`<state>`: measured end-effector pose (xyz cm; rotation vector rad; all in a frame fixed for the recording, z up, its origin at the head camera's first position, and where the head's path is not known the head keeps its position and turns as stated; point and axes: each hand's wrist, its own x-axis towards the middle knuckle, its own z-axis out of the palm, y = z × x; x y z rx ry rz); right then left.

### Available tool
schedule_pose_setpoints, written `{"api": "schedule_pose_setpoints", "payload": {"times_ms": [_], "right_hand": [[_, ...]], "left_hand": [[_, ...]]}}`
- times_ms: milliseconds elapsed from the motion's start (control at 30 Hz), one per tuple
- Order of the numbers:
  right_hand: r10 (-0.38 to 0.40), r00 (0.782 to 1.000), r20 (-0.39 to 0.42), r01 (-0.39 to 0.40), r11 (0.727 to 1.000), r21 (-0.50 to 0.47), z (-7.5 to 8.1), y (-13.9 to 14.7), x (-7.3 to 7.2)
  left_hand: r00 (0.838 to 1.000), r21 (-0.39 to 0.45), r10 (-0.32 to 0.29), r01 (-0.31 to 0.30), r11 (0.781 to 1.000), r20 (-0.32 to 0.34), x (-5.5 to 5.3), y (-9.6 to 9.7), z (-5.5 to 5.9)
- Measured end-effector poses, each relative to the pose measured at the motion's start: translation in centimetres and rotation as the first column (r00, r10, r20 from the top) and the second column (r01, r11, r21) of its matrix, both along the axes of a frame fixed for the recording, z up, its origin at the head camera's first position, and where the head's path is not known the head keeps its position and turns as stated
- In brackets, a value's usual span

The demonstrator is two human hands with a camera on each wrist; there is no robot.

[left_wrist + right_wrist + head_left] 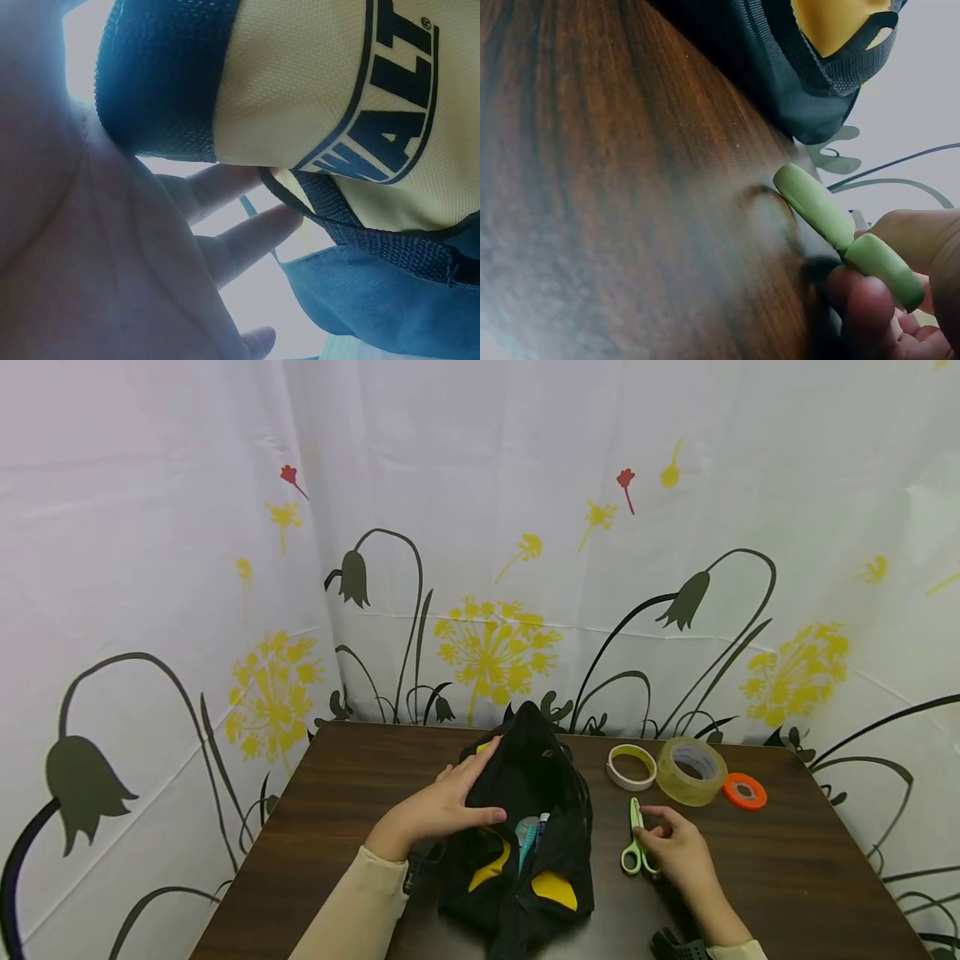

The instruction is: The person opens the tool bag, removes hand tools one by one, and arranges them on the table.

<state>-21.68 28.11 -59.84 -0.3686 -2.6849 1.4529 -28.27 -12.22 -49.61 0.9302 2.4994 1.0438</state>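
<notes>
So, the light-green scissors with two finger loops [636,839] were pinched between the thumb and fingers of the right hand [682,852], loops pointed toward the person, tips away. They were positioned over the right half of the table, just right of the black fabric bag with yellow panels [581,893]; whether the tabletop was being touched couldn't really be told. The bag's left wall was clamped by the left hand [435,807], with the thumb placed inside the mouth and the fingers spread along the outside. Tucked in the bag, a slim turquoise tool [527,839] could be seen, partly hidden. Beyond the scissors, a white tape ring with a yellow inside [619,779], a fat clear-yellowish tape roll [701,789] and a flat orange disc [757,791] were lined up near the back edge. Everything was set on a dark-brown wood-grain table [787,860], backed by a white flower-printed curtain [480,460].
</notes>
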Motion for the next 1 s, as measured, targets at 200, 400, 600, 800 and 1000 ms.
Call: {"api": "schedule_pose_setpoints", "payload": {"times_ms": [200, 400, 600, 800, 1000], "right_hand": [[0.0, 1.0, 0.01, -0.001, 0.994, 0.11, 0.2, -0.4, -0.1], [0.002, 1.0, -0.012, 0.0, 0.971, 0.239, 0.7, -0.9, 0.1], [-0.001, 1.0, 0.002, 0.0, 0.948, 0.32, 0.9, -0.8, 0.4], [0.014, 1.0, -0.008, -0.01, 0.942, 0.336, 0.6, -0.3, 0.3], [0.041, 0.999, -0.031, -0.028, 0.939, 0.344, 0.2, 0.3, 0.1]], "left_hand": [[1.0, 0.002, -0.01, 0.01, 1.0, -0.006, -0.1, -0.1, 0.0], [1.0, 0.002, -0.006, 0.006, 1.0, 0.007, 0.0, -0.1, 0.2], [1.0, 0.009, 0.0, 0.0, 1.0, 0.014, 0.1, 0.0, 0.0], [1.0, 0.008, 0.002, -0.002, 1.0, 0.015, 0.0, 0.0, -0.1], [1.0, 0.005, 0.004, -0.004, 1.0, 0.007, -0.1, 0.0, -0.2]]}}
